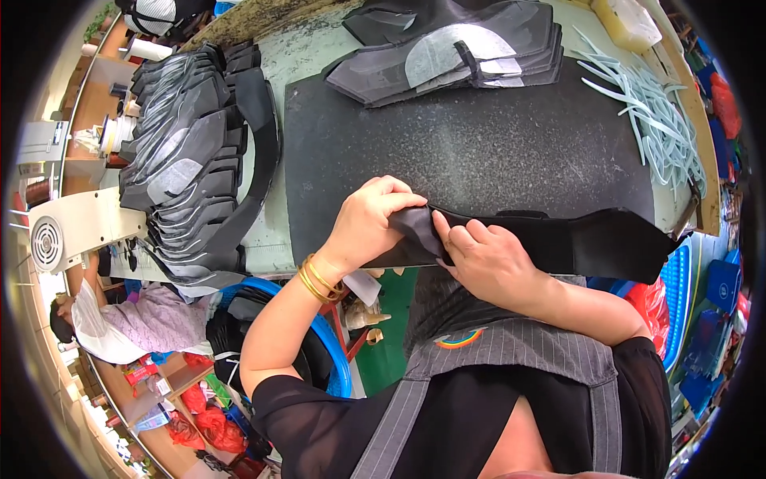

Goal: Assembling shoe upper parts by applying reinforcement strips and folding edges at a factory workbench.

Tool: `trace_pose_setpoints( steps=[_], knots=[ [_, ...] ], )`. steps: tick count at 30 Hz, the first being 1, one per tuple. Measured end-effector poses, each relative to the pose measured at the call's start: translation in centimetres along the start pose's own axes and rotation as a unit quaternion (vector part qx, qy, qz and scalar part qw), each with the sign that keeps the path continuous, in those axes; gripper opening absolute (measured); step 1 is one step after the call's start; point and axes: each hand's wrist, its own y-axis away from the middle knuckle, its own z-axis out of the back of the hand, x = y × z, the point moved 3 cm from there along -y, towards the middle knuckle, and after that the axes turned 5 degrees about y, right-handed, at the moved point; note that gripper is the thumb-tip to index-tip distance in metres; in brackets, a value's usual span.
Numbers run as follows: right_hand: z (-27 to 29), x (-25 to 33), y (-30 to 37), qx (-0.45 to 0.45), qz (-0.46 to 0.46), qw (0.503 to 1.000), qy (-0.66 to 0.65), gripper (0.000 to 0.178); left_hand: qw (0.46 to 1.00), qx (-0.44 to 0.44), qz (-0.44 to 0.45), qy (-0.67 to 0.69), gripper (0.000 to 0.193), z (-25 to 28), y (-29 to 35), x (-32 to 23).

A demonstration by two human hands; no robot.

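Note:
In my left hand (369, 222) is the folded end of a long, black, leather-like panel (602, 243), pinched between thumb and fingers. My right hand (488, 259) grips the same panel just beside the fold, its fingertips pressed down on the material. From there the panel stretches right along the table's near edge, ending in a wider, angled shape. Beneath my hands lies a large black work mat (471, 152) with pale specks. Part of the panel is hidden behind my fingers.
Overlapping black pieces (179, 164) fill the table's left side, with more stacked cut pieces (455, 52) at the back. Pale blue strips (654, 120) lie right, below a yellowish block (626, 22). A co-worker (144, 323) is at lower left, near a cream machine (84, 227).

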Motion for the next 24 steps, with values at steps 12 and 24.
trace_pose_setpoints(
  steps=[12,24],
  knots=[
    [0.0,1.3,-1.9,0.115,-0.076,0.989,0.048,0.080,0.873,0.006,-0.281,-0.399,0.032,1.4,0.9,-3.9],
    [3.0,-1.7,6.4,-0.097,0.098,0.988,0.068,0.032,0.990,0.110,-0.071,-0.048,0.063,-6.5,4.4,-5.9]
  ],
)
